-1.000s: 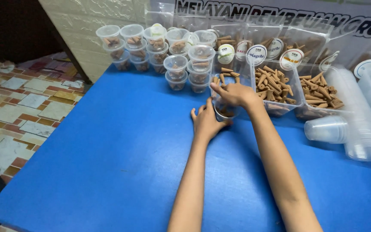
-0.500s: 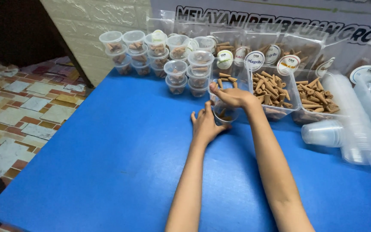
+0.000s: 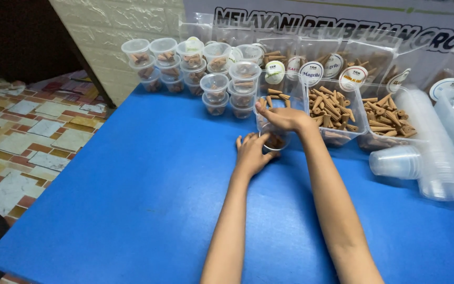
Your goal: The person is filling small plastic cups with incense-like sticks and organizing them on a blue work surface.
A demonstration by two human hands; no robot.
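A small clear plastic cup [image 3: 275, 140] with several brown cone-shaped pieces in it stands on the blue table [image 3: 132, 200]. My left hand [image 3: 251, 152] holds the cup from the left side. Just above the cup's mouth, my right hand [image 3: 282, 118] pinches brown cones between its fingertips. Right behind it are clear trays of loose brown cones [image 3: 332, 108].
Stacked filled lidded cups [image 3: 195, 66] stand at the back left of the table. More cone trays [image 3: 387, 115] and stacks of empty clear cups [image 3: 411, 163] lie to the right. A banner hangs behind. Tiled floor [image 3: 32, 131] lies left of the table edge.
Both hands stay at the cup with little movement. My right hand's fingers have shifted slightly over the cup's mouth.
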